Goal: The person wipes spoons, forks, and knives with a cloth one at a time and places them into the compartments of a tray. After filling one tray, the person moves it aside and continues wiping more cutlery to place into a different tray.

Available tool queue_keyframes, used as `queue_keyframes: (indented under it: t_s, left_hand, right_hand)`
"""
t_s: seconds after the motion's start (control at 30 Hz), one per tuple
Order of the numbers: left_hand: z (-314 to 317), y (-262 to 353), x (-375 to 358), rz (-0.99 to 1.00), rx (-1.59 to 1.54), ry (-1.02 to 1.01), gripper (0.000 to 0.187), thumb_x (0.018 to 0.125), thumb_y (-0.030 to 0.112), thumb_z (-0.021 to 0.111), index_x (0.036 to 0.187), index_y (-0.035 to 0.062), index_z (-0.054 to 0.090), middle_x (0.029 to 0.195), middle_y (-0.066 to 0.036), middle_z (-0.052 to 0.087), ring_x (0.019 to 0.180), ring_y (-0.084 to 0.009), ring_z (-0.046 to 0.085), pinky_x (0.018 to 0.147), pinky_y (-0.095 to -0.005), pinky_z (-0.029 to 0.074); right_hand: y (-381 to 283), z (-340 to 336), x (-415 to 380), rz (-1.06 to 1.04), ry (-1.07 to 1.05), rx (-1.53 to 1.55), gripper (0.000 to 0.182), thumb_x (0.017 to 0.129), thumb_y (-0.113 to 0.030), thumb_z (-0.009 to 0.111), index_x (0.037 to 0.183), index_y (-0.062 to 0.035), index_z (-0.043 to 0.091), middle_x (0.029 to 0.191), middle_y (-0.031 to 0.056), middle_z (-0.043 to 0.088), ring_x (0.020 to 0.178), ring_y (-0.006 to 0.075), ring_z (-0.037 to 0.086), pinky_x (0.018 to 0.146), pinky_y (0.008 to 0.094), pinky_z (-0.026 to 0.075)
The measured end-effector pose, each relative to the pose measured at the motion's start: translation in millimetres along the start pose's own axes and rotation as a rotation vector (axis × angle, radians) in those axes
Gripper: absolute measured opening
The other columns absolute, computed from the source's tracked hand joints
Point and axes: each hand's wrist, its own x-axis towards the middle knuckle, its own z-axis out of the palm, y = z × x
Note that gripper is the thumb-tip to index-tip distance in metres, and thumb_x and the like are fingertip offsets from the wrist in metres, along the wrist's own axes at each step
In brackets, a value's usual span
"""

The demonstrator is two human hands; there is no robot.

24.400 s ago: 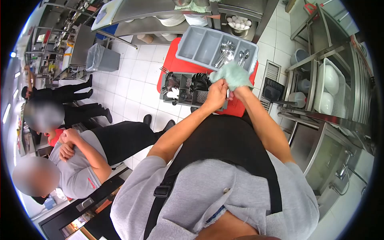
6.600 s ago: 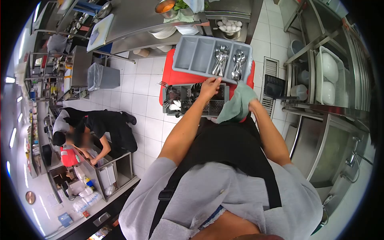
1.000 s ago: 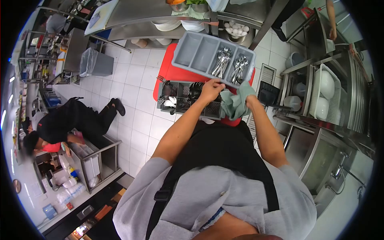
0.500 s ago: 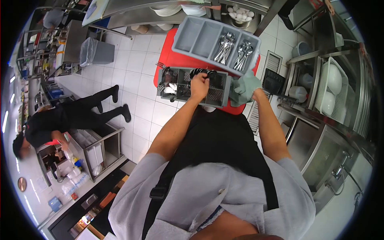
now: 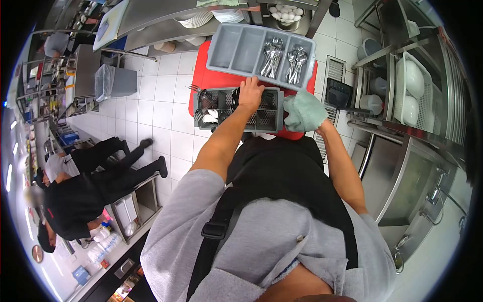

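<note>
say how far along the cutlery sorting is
Looks done: shiny cutlery lies in two of four compartments of the grey tray. In hand: the right hand holds a green cloth; the left hand is over the crate, its grip unclear. Apparently left: forks, white pieces and dark pieces in the crate.

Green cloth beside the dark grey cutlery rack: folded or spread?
Neither: the green cloth is bunched. It bulges in loose creases over the right hand, hiding most of it, with no flat spread or squared fold showing.
</note>
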Motion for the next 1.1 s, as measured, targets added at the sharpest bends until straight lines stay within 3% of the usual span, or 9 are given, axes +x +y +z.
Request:
queue_keyframes:
  t_s: [0.17, 0.43, 0.47, 0.6, 0.73, 0.83, 0.93, 1.0, 1.1]
  left_hand:
    - [-10, 3, 0, 0.136, 0.044, -0.02, 0.01, 0.083, 0.018, 0.061, 0.086, 0.0126, 0.069, 0.098, -0.007, 0.059, 0.102, -0.0257, 0.054, 0.083, -0.0421, 0.04]
    - [-103, 17, 16, 0.315, -0.113, -0.01, 0.007, 0.086, 0.015, 0.064, 0.091, 0.0101, 0.064, 0.089, -0.006, 0.064, 0.093, -0.0257, 0.06, 0.083, -0.0418, 0.042]
    - [-120, 23, 18, 0.333, -0.143, -0.028, 0.009, 0.085, 0.013, 0.066, 0.092, 0.0093, 0.064, 0.09, -0.007, 0.065, 0.093, -0.0263, 0.06, 0.083, -0.0417, 0.042]
    - [-146, 43, 20, 0.246, -0.425, 0.169, 0.027, 0.083, 0.01, 0.071, 0.109, 0.0027, 0.063, 0.089, -0.01, 0.066, 0.086, -0.0286, 0.063, 0.077, -0.0419, 0.049]
    - [-146, 65, -5, -0.291, -0.798, 0.247, 0.027, 0.098, 0.021, 0.063, 0.111, -0.0019, 0.057, 0.084, -0.009, 0.065, 0.08, -0.0161, 0.064, 0.069, -0.0305, 0.053]
    - [-150, 83, -24, -0.377, -1.359, -0.204, 0.024, 0.103, 0.023, 0.054, 0.103, -0.0007, 0.057, 0.082, -0.006, 0.063, 0.073, -0.0127, 0.063, 0.065, -0.0265, 0.053]
    - [-164, 95, -31, -0.326, -1.282, -0.147, 0.03, 0.105, 0.025, 0.049, 0.093, -0.0006, 0.058, 0.071, -0.005, 0.059, 0.062, -0.0102, 0.056, 0.057, -0.0281, 0.046]
    - [-176, 97, -30, -0.273, -1.176, -0.058, 0.035, 0.105, 0.027, 0.05, 0.088, -0.001, 0.06, 0.064, -0.006, 0.057, 0.058, -0.0114, 0.053, 0.053, -0.0304, 0.042]
    - [-188, 103, -29, -0.268, -1.22, 0.007, 0.033, 0.107, 0.025, 0.046, 0.087, 0.0015, 0.057, 0.059, 0.002, 0.045, 0.053, -0.0044, 0.04, 0.048, -0.0244, 0.032]
  right_hand:
    - [-77, 1, 22, -0.143, -0.226, -0.837, 0.019, 0.05, -0.014, 0.075, 0.067, -0.0079, 0.069, 0.069, 0.0176, 0.064, 0.071, 0.0335, 0.066, 0.061, 0.0399, 0.053]
    - [-82, 13, 67, -0.394, -0.262, -1.101, 0.015, 0.073, -0.014, 0.062, 0.073, -0.0031, 0.073, 0.071, 0.0192, 0.067, 0.072, 0.038, 0.068, 0.063, 0.0459, 0.054]
    - [-78, 31, 76, -0.023, -0.008, -0.749, 0.02, 0.077, -0.02, 0.063, 0.077, -0.0021, 0.072, 0.078, 0.0204, 0.068, 0.077, 0.0399, 0.068, 0.068, 0.0463, 0.053]
    - [-53, 40, 87, -0.191, 0.22, -0.51, 0.027, 0.079, -0.027, 0.063, 0.086, -0.0018, 0.069, 0.091, 0.0201, 0.068, 0.09, 0.0382, 0.066, 0.077, 0.0461, 0.052]
    - [-117, -2, 60, -0.201, 0.249, -0.86, 0.026, 0.082, -0.023, 0.063, 0.1, -0.0038, 0.067, 0.097, 0.0181, 0.066, 0.086, 0.0332, 0.066, 0.075, 0.0416, 0.054]
    - [-69, 16, 59, -0.086, 0.373, 1.128, 0.025, 0.086, -0.022, 0.063, 0.103, -0.0041, 0.064, 0.096, 0.0142, 0.066, 0.084, 0.0284, 0.065, 0.074, 0.0403, 0.054]
    - [-65, -6, 75, -0.342, 0.563, -0.248, 0.023, 0.094, -0.02, 0.059, 0.112, -0.0061, 0.06, 0.096, 0.0073, 0.064, 0.089, 0.0196, 0.063, 0.075, 0.0355, 0.053]
    - [-62, -15, 79, -0.42, 0.634, -0.54, 0.023, 0.096, -0.02, 0.058, 0.114, -0.0063, 0.059, 0.097, 0.0056, 0.064, 0.091, 0.0172, 0.063, 0.077, 0.034, 0.053]
    - [-64, -12, 80, -0.33, 0.653, 0.174, 0.023, 0.096, -0.019, 0.058, 0.114, -0.005, 0.06, 0.102, 0.0067, 0.064, 0.093, 0.0182, 0.063, 0.082, 0.0338, 0.052]
